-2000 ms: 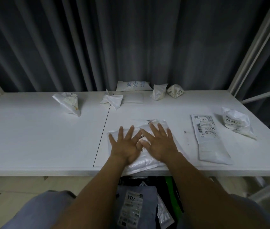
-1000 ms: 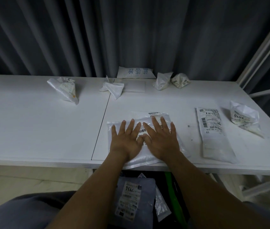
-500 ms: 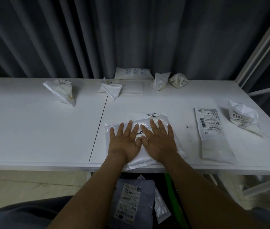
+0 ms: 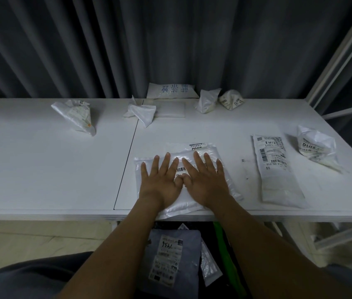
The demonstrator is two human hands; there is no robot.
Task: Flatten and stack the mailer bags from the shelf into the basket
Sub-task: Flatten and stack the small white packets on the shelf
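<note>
White glossy plastic, the mailer bag (image 4: 209,151) lies at the front edge of the shelf (image 4: 52,169), its near corner overhanging. Little has changed over the last seconds: the left hand (image 4: 160,186) and right hand (image 4: 205,184) stay spread flat on it, fingers straight, thumbs touching, pressing rather than gripping. Flattening seems nearly done. The bag looks smooth, faintly puffed, with a barcode label showing between the hands.

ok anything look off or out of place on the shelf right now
The mailer under the left hand and right hand overhangs the shelf's front edge. Five crumpled bags lie scattered: far left, centre, two at the back, far right.
</note>
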